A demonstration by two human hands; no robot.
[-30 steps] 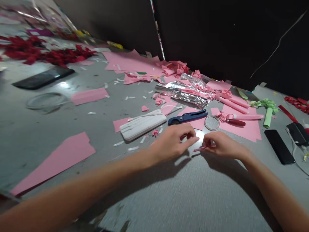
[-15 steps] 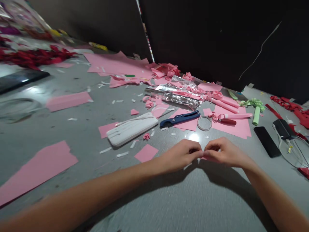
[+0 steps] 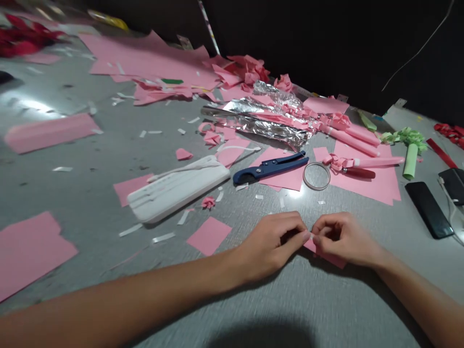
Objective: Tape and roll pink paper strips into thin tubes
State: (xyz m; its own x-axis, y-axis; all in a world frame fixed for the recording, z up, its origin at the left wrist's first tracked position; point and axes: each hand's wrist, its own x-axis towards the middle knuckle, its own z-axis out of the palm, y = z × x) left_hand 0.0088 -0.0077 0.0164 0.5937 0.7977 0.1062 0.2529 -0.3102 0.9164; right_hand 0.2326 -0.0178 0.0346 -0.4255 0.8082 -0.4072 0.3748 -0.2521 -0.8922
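Note:
My left hand (image 3: 270, 244) and my right hand (image 3: 342, 237) meet fingertip to fingertip low on the grey table (image 3: 290, 309). Both are closed in a pinch on a small pink paper piece (image 3: 328, 257), which sticks out under the right hand; most of it is hidden by the fingers. A small pink paper square (image 3: 209, 235) lies just left of my left hand. Beyond the hands lie blue-handled pliers (image 3: 270, 167) and a clear tape ring (image 3: 316, 175).
A white flat case (image 3: 177, 188) lies left of the pliers. Crumpled foil (image 3: 268, 126), pink sheets (image 3: 152, 60), rolled pink tubes (image 3: 350, 141) and paper scraps fill the back. A green paper roll (image 3: 411, 162) and black phones (image 3: 428, 209) lie at right. A dark wall (image 3: 326, 38) stands behind.
The hands came together from slightly apart and now pinch the pink piece between them. The view tilted down and shifted, so the table's things sit higher and further left.

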